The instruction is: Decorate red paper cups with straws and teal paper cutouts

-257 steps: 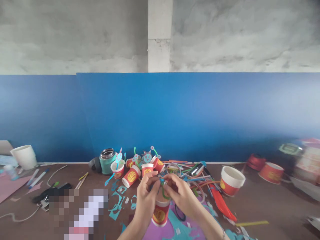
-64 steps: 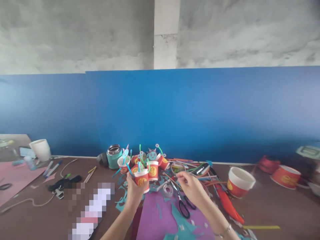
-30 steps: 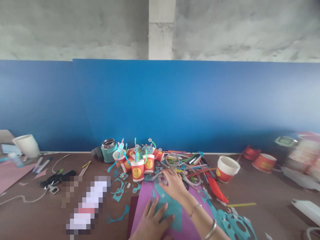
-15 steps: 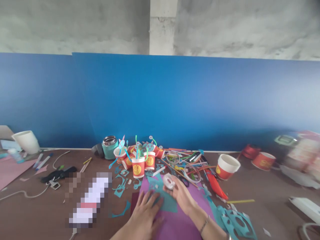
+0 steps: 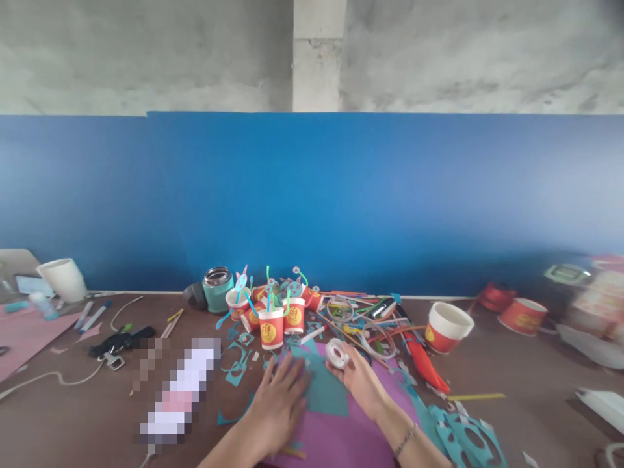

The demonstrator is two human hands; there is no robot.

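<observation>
My right hand (image 5: 363, 380) is closed around a small roll of clear tape (image 5: 335, 354), held just above the paper. Spread and slightly blurred, the fingers of my left hand (image 5: 280, 400) lie flat at the left edge of a teal sheet of paper (image 5: 327, 390). That sheet rests on a larger purple sheet (image 5: 341, 439). Close to my left wrist, a thin yellow stick (image 5: 294, 453) shows in part. Beyond my hands stand red and white paper cups (image 5: 271, 330) with straws and paper cutouts in them.
Behind the right hand lies a pile of straws and craft pieces (image 5: 370, 325). To the right are stacked paper cups (image 5: 448, 328), a red pouch-like item (image 5: 426, 364) and teal paper scraps (image 5: 468, 439). A teal flask (image 5: 218, 290) and a pixelated object (image 5: 182, 390) are on the left.
My left hand has slid a little left across the teal sheet, and the yellow stick now shows near its wrist. The tape roll stays in my right hand. The view has shifted slightly.
</observation>
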